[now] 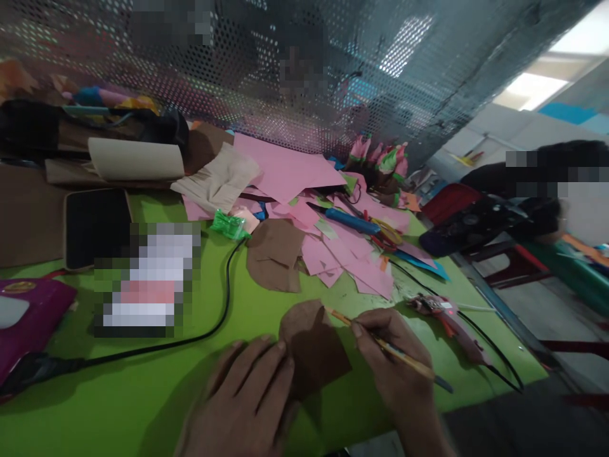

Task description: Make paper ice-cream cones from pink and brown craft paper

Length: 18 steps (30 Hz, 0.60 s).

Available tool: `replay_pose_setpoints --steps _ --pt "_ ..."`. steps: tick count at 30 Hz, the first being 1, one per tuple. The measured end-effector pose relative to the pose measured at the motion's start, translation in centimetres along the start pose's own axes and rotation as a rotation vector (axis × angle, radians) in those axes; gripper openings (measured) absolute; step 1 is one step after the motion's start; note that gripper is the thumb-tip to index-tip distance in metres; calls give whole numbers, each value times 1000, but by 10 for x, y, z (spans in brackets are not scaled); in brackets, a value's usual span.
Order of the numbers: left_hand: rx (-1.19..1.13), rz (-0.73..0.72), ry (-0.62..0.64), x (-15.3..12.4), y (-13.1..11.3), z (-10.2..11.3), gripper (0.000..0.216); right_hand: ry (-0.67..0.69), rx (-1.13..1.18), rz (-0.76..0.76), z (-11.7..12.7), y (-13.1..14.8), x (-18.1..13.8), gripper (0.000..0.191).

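My left hand lies flat with its fingers stretched over the left edge of a brown paper piece, which has a rounded top and straight lower sides. A slim yellow pencil is gripped between the thumb and fingers of my right hand. The pencil's tip meets the paper's upper right edge, and its darker end points down to the right. Just beyond lies another brown paper shape, with a curved left edge. Parts of the held paper are hidden under my left fingers.
Pink paper scraps spread behind, with a blue-handled tool on them. A pink glue gun lies right, its cord curling. At left are a dark phone, a pixelated screen and a purple power strip. A person sits far right.
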<state>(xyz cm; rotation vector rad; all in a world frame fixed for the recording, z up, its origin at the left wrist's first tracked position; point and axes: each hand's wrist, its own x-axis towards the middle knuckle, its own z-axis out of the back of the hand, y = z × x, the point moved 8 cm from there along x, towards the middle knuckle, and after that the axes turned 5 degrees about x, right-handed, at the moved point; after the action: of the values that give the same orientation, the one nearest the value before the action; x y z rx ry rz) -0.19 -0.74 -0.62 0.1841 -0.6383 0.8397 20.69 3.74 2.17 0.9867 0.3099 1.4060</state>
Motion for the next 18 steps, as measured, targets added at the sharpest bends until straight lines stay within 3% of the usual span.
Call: replay_pose_setpoints --steps 6,12,18 --pt "-93 165 -63 -1 2 0 35 -15 112 4 4 6 -1 10" --pt "-122 153 -65 1 -1 5 35 308 387 -80 -28 18 -11 13" --pt "-117 129 26 -2 -4 -1 27 418 426 -110 -45 25 -16 11"
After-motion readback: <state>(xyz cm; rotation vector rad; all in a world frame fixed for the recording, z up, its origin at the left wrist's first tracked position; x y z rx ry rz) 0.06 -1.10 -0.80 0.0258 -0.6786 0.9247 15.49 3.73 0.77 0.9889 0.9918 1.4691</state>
